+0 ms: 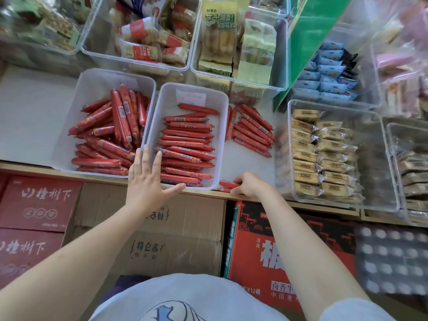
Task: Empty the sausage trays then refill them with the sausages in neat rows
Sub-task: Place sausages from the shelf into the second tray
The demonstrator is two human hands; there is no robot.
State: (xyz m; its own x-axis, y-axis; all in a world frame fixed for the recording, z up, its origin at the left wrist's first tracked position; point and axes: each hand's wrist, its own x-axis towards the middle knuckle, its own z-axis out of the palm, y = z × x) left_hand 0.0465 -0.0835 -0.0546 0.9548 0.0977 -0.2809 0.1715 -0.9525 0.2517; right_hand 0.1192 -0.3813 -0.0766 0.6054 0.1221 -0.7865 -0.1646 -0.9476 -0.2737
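middle tray (222, 135) half refilled in rows; left tray (69, 126) jumbled. loose sausages (252, 133) on table beside. right hand (251, 185) fingers pinch sausages at front edge; left hand (144, 179) flat, steadying tray.

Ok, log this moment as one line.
left hand steadies middle tray | right hand grips shelf sausages | loose pile remains

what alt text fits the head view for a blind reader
A person's left hand rests flat on the near corner of the middle tray of rowed red sausages, while the right hand grips sausages at the shelf edge. A jumbled tray sits left; a loose sausage pile lies right.
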